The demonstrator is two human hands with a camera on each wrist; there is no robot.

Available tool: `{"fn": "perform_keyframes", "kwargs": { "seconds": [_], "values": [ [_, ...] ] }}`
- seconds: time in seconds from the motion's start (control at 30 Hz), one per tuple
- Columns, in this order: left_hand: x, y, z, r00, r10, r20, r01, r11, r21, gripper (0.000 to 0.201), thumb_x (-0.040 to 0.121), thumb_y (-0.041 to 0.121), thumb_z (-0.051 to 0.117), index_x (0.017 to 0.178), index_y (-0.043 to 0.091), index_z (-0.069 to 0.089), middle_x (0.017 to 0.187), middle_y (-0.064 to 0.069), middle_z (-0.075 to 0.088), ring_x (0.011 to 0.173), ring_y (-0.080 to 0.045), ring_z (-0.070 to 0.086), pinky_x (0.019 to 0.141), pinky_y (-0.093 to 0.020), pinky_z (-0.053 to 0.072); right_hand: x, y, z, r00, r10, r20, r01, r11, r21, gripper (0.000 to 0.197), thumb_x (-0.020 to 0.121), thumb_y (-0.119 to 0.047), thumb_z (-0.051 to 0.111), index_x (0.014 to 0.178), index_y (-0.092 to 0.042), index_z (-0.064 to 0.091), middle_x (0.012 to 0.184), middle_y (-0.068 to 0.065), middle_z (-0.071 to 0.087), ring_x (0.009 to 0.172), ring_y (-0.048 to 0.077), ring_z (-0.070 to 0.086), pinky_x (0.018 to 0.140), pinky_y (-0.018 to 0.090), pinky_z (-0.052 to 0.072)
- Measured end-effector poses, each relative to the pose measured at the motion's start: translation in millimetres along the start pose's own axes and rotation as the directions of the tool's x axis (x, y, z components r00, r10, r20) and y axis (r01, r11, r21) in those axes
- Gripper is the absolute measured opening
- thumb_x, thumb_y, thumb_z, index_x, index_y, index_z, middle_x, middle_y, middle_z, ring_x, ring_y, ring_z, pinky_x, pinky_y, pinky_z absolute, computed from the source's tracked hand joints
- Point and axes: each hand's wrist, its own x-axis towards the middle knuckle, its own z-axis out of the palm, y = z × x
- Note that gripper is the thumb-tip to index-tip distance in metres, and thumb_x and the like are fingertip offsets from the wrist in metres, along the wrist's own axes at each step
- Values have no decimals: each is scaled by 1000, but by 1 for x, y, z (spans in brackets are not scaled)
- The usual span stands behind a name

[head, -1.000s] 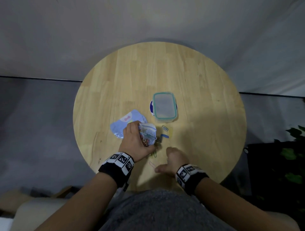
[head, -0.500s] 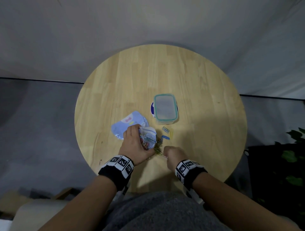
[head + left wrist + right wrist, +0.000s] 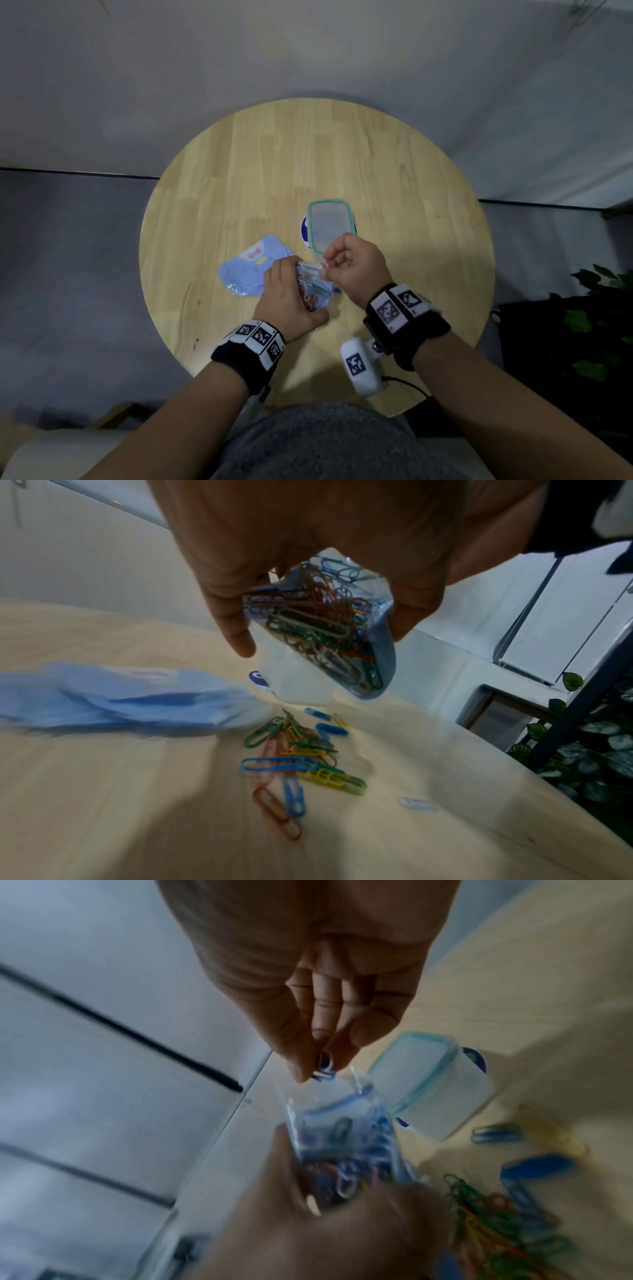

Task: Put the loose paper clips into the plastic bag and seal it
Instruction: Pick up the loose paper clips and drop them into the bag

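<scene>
My left hand (image 3: 291, 301) grips a small clear plastic bag (image 3: 329, 631) part full of coloured paper clips, lifted above the round wooden table (image 3: 394, 171). The bag (image 3: 346, 1139) has its mouth turned up. My right hand (image 3: 349, 267) hovers just over that mouth and pinches a blue and white paper clip (image 3: 324, 1070) between thumb and fingertips. A heap of loose paper clips (image 3: 301, 758) in several colours lies on the table under the bag. In the head view my hands hide most of that heap.
A clear lidded box with a teal rim (image 3: 330, 228) stands just beyond my hands, on a blue and white disc. A flat pale blue packet (image 3: 250, 267) lies to the left. Dark green plant leaves (image 3: 589, 329) are off the table's right edge.
My right hand came up from the table's near edge with a clip and now sits above the bag's mouth. The left hand has lifted the bag slightly.
</scene>
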Motion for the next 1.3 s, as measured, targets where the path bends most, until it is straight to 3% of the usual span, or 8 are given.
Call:
{"fn": "perform_keyframes", "kwargs": {
  "seconds": [0.13, 0.27, 0.5, 0.63, 0.8, 1.03, 1.2, 1.3],
  "values": [
    [4, 1, -1, 1000, -3, -7, 3, 1000, -25, 85, 52, 37, 74, 123, 8, 36, 111, -2, 37, 101, -18, 31, 85, -28, 32, -5, -1, 2, 994, -82, 79, 89, 991, -98, 7, 69, -9, 74, 74, -13, 71, 69, 6, 71, 66, 20, 66, 70, 37, 58],
    [1, -6, -5, 999, -45, -6, 45, 999, -17, 88, 50, 49, 65, 123, 7, 38, 114, -4, 38, 103, -21, 34, 90, -31, 33, 18, 25, -8, 989, 16, -149, -33, 993, -111, 9, 81, -18, 62, 77, -13, 69, 72, 5, 71, 62, 16, 62, 70, 32, 53],
    [-13, -30, -15, 994, -98, -38, 99, 994, 43, 88, 50, 54, 65, 121, 7, 41, 111, -6, 42, 106, -29, 41, 92, -34, 36, 42, 103, 16, 964, 245, 99, -126, 756, -642, 51, 88, -8, 55, 137, -5, 40, 139, 18, 39, 129, 36, 37, 106, 43, 37],
    [-20, -40, -25, 991, -104, -79, 111, 989, 94, 87, 51, 60, 58, 116, 4, 46, 106, -9, 47, 103, -30, 45, 90, -32, 34, 36, 101, 38, 978, 109, 176, 27, 776, -630, 54, 79, -23, 69, 127, -7, 50, 129, 16, 46, 122, 35, 42, 104, 40, 39],
    [-22, -37, -27, 991, -116, -73, 121, 989, 81, 91, 51, 61, 54, 120, 4, 44, 110, -10, 45, 105, -28, 41, 91, -31, 31, 15, 102, 39, 950, 49, 309, 189, 697, -692, 37, 77, -2, 62, 113, -4, 54, 116, 17, 52, 111, 35, 47, 91, 37, 38],
    [-15, -38, -17, 994, -96, -50, 100, 991, 92, 88, 48, 55, 66, 118, 10, 39, 109, -6, 43, 104, -29, 43, 88, -28, 30, 4, 101, 38, 955, 137, 263, 103, 678, -727, 26, 81, 1, 48, 106, -1, 56, 112, 20, 56, 106, 36, 54, 86, 37, 43],
    [-17, -34, -19, 994, -93, -50, 97, 993, 71, 89, 48, 57, 60, 120, 9, 39, 111, -4, 41, 105, -28, 41, 87, -28, 30, 0, 105, 30, 968, 242, 65, -170, 823, -542, 24, 83, -1, 48, 104, -7, 57, 106, 17, 63, 96, 35, 60, 73, 28, 42],
    [-19, -36, -18, 995, -93, -48, 96, 993, 67, 89, 49, 56, 63, 120, 8, 41, 112, -5, 43, 106, -28, 42, 88, -28, 31, -7, 115, 21, 975, 213, 60, -156, 855, -495, 23, 84, -1, 46, 100, -9, 60, 105, 15, 64, 95, 34, 60, 75, 29, 43]
  ]
}}
